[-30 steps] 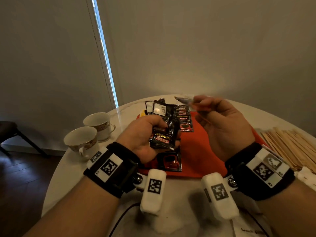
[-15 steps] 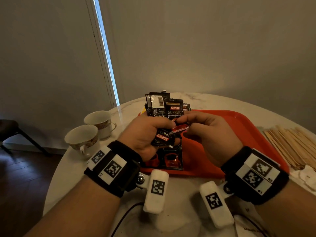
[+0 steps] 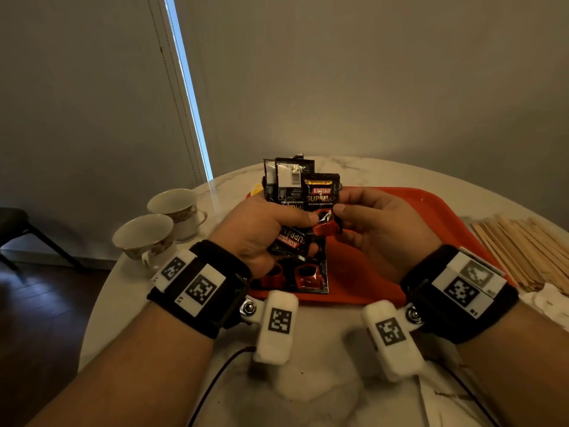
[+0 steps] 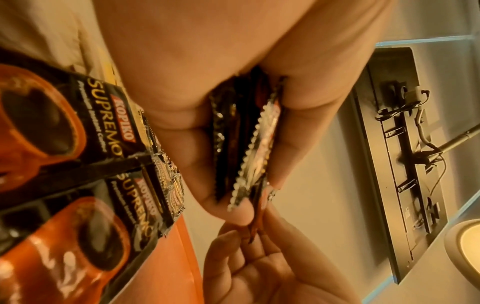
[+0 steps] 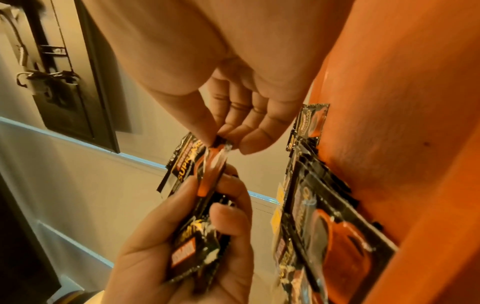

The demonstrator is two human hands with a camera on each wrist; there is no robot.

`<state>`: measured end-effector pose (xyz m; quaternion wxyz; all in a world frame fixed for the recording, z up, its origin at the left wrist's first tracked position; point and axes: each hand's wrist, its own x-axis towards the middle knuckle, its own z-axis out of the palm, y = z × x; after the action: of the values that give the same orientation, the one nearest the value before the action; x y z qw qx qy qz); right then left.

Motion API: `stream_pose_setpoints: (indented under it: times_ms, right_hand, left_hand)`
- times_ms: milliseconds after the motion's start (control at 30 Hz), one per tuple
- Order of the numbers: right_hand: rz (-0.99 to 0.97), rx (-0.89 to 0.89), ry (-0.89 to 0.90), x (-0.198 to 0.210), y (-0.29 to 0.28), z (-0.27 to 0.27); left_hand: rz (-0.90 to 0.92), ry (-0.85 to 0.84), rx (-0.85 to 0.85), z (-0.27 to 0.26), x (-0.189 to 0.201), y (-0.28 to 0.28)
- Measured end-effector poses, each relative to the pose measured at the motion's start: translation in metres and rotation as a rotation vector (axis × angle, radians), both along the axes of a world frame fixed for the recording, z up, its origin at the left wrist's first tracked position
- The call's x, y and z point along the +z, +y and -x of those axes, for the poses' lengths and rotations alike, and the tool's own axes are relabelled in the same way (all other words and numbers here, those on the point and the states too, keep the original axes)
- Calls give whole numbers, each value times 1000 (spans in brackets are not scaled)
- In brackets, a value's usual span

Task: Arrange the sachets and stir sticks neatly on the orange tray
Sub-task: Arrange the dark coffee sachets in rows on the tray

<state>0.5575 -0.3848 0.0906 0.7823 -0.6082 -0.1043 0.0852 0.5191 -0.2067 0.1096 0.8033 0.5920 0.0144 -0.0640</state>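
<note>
While right hand (image 3: 378,229) has returned from its raised position, pinching one Kopiko sachet (image 3: 323,223) above orange tray (image 3: 437,211) | left hand (image 3: 258,229) grips sachet bundle (image 3: 294,186) | teacups beside tray: 2 (image 3: 160,226)

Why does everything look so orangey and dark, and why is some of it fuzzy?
Head view: dim warm room light, a bright daylight strip at the window, and wide-lens bending at the round table edge. Left wrist view: the near sachets on the tray are soft and blurred, tinted orange. Right wrist view: the orange tray fills the side with colour; the left hand is smeared.
</note>
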Motion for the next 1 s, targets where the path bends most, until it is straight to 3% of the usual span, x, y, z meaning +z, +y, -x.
stream_pose_setpoints:
  times_ms: [167, 267, 400, 500, 700, 1000]
  right_hand:
    - [-21, -197, 18, 10, -11, -15]
    - [73, -322, 149, 4, -21, -44]
    - [361, -319, 338, -12, -24, -78]
    - [589, -277, 331, -16, -22, -89]
    - [847, -198, 315, -4, -11, -94]
    - [852, -212, 318, -2, -7, -93]
  left_hand:
    - [83, 29, 155, -4, 2, 2]
    - [74, 3, 268, -9, 0, 6]
    - [52, 8, 331, -13, -4, 10]
    - [69, 25, 335, -13, -5, 11]
    - [60, 22, 337, -15, -6, 13]
    - [41, 41, 326, -16, -7, 13]
